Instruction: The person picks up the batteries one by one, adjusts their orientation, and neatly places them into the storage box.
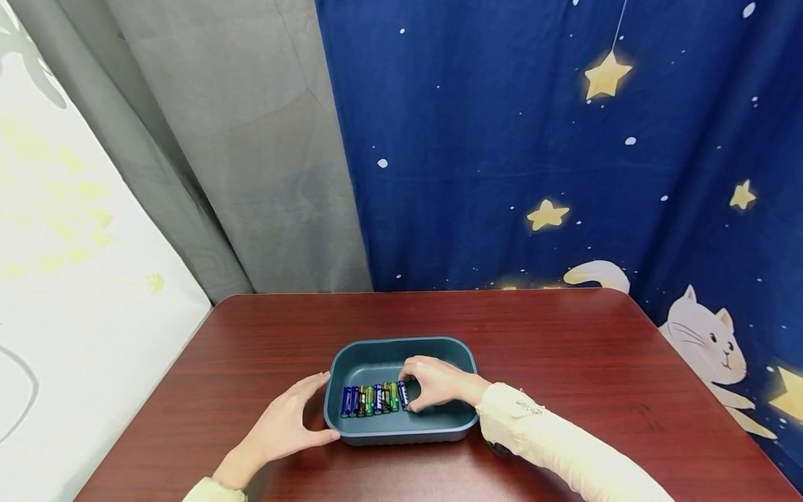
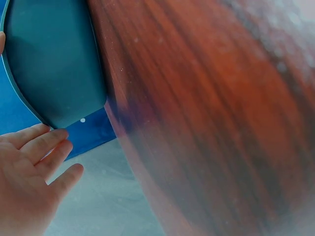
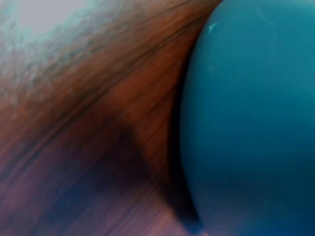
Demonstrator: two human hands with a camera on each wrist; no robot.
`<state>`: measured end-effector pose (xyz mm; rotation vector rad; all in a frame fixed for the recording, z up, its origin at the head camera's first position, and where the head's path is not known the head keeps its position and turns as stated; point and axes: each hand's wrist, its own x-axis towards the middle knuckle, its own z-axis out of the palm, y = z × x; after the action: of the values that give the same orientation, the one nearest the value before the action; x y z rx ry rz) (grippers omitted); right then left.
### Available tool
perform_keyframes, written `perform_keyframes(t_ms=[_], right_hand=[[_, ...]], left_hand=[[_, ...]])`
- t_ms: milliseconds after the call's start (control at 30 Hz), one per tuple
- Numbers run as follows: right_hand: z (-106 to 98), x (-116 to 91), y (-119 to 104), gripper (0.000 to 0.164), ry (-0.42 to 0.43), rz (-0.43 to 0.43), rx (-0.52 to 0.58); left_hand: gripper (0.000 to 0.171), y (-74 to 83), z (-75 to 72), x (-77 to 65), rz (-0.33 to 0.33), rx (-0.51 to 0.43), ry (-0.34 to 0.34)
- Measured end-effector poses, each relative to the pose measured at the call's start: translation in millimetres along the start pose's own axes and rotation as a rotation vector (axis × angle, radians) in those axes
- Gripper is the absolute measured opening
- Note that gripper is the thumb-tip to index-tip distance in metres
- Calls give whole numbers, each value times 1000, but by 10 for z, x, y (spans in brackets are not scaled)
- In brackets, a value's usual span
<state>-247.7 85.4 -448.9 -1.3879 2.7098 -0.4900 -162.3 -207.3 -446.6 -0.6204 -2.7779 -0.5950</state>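
In the head view a teal plastic basin point(image 1: 433, 420) holds a side-by-side row of several batteries point(image 1: 369, 401), some blue, some green and gold. My right hand point(image 1: 437, 383) reaches into it, thumb and fingers curled round the dark blue battery point(image 1: 403, 395) at the row's right end, which leans slightly. My left hand point(image 1: 285, 423) spreads at the basin's left end, thumb and fingertips at the rim. The left wrist view has the left hand point(image 2: 32, 169) with extended fingers at the basin's wall point(image 2: 56, 59). Only the basin's outer wall point(image 3: 251, 118) and table appear in the right wrist view; the right hand is hidden there.
The basin stands on a reddish-brown wooden table point(image 1: 552, 348), near its front. Behind the table's far edge hang a grey curtain point(image 1: 251, 153) and a blue star-patterned curtain point(image 1: 477, 139). A white patterned cloth point(image 1: 81, 279) hangs along the left side.
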Motion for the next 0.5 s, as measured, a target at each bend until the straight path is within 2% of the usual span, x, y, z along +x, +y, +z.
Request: perform_keyframes(t_ms=[333,500], right_hand=[[-36,-10,-13,44,9,34,26],[-147,-83,-26,46,33,37,77]], left_hand=[[91,-8,-1,-3,-3,0,-5],[91,-6,4,-2,12,7,12]])
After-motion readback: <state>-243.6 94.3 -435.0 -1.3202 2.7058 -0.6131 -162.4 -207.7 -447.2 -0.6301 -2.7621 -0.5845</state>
